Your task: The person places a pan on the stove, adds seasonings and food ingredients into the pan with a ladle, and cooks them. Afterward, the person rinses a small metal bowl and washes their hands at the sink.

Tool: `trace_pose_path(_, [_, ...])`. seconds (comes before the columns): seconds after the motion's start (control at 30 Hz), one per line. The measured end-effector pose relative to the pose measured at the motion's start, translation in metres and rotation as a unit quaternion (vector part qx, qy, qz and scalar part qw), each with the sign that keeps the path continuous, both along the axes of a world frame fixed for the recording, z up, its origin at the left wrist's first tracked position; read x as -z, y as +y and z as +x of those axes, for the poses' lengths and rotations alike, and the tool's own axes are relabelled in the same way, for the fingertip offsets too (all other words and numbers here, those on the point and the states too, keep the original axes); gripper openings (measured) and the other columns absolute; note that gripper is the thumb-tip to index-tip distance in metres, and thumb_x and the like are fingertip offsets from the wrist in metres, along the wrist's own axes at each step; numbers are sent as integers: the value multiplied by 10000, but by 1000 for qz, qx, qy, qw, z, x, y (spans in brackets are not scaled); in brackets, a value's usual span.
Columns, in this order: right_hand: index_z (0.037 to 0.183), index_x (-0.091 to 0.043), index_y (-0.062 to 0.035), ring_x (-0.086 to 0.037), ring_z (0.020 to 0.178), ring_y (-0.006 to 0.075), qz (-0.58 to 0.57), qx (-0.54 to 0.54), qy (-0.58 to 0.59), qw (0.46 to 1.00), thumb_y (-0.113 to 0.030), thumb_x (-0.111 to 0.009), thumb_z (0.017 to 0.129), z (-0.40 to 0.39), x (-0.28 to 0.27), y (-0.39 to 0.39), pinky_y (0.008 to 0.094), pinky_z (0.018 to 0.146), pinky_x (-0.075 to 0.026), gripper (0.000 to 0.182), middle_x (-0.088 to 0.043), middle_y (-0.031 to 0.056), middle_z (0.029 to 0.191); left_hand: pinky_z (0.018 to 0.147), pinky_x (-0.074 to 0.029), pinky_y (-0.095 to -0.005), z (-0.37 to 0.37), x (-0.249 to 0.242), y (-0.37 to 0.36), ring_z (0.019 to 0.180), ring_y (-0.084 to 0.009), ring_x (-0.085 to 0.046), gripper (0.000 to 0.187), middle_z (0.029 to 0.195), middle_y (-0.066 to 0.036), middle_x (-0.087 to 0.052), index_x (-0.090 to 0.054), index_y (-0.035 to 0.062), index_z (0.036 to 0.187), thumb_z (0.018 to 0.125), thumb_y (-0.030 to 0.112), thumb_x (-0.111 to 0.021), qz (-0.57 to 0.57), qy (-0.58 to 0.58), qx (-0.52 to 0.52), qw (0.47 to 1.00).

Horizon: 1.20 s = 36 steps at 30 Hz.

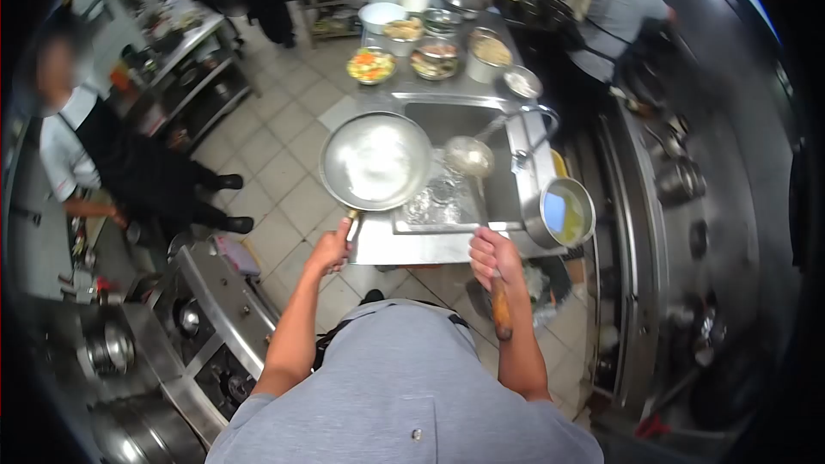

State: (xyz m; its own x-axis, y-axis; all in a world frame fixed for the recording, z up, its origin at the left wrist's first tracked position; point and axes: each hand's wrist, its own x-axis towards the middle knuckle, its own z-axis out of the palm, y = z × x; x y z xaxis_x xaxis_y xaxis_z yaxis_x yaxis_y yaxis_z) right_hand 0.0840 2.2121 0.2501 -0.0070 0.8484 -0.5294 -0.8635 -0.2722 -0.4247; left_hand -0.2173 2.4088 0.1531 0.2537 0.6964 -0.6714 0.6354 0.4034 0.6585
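My left hand is closed round the handle of a frying pan. The pan is held level over the left edge of the sink, its shiny inside facing up. In my right hand is a long-handled ladle, whose wooden grip end sticks out below my fist towards me. The ladle's round bowl is over the sink basin. From the tap at the right, a stream of water runs down towards the ladle bowl. Water splashes in the basin beneath it.
A metal pot with yellowish liquid stands right of the sink. Behind the sink are bowls of chopped vegetables and other food. One person stands at the left; another works at the back right. A stove lies lower left.
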Motion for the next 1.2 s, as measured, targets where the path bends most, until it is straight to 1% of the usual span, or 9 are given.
trace_pose_path(0.1, [860, -468, -68, -340, 389, 57, 13, 82, 11, 996, -140, -452, 995, -9, -12, -2, 232, 296, -320, 154, -367, -45, 574, 341, -294, -287, -2, 2, -3, 375, -104, -354, 723, 527, 2, -398, -496, 49, 734, 904, 743, -385, -25, -52, -26, 998])
trace_pose_path(0.2, [889, -473, -54, -345, 395, 54, 6, 88, 1, 996, -129, -459, 991, -11, -26, -2, 225, 299, -335, 128, -376, -46, 584, 340, -288, -285, -2, -4, -5, 378, -103, -349, 693, 536, 4, -397, -486, 51, 735, 924, 711, -392, -31, -58, -30, 997])
trace_pose_path(0.47, [782, -438, -92, -350, 404, 57, -21, 44, -69, 996, -136, -484, 982, -28, -56, 11, 232, 302, -329, 210, -380, -37, 586, 335, -325, -290, -1, 5, -4, 381, -125, -410, 706, 531, -23, -445, -522, 24, 726, 936, 686, -391, -15, -65, -32, 997])
trace_pose_path(0.8, [852, -424, -85, -404, 412, 67, -28, -4, -388, 921, -213, -484, 1007, -65, -45, 29, 251, 304, -347, 209, -385, -32, 598, 335, -307, -271, -3, -3, -2, 404, -98, -406, 730, 575, -20, -463, -524, 41, 758, 910, 738, -368, -2, -32, -5, 999])
trace_pose_path(0.9, [947, -467, -34, -510, 435, 168, -54, -23, -499, 865, -192, -496, 997, -67, -46, 26, 339, 364, -413, 169, -502, 54, 603, 336, -304, -270, -3, -3, -2, 401, -96, -400, 725, 567, -14, -451, -519, 43, 756, 911, 736, -371, 2, -29, -1, 1000])
trace_pose_path(0.97, [1065, -479, 6, -619, 559, 363, 66, 45, -757, 649, -152, -509, 978, -68, -35, 23, 447, 504, -470, 183, -600, 205, 672, 336, -300, -270, -2, -2, -2, 398, -96, -393, 720, 561, -10, -443, -514, 44, 753, 912, 733, -375, 9, -26, 3, 1000])
trace_pose_path(1.0, [1065, -479, 6, -619, 559, 363, 65, 46, -756, 650, -152, -509, 978, -68, -38, 20, 447, 504, -470, 183, -600, 205, 672, 335, -296, -271, -2, -2, -1, 393, -96, -383, 713, 558, -6, -433, -507, 46, 747, 914, 728, -380, -2, -32, -4, 999])
trace_pose_path(1.07, [1107, -477, 21, -615, 711, 497, 28, 12, -756, 654, -116, -509, 963, -68, -48, 16, 501, 628, -472, 201, -612, 297, 758, 335, -291, -272, -2, -3, -1, 389, -95, -373, 707, 556, -2, -423, -500, 48, 742, 916, 723, -385, -13, -37, -12, 999])
trace_pose_path(1.2, [1104, -488, 8, -599, 743, 521, -2, 37, -796, 604, -119, -502, 966, -64, -27, -1, 500, 622, -474, 188, -607, 300, 749, 341, -287, -272, -3, -11, -2, 384, -95, -353, 695, 556, 5, -407, -486, 54, 732, 918, 717, -392, -25, -55, -22, 998])
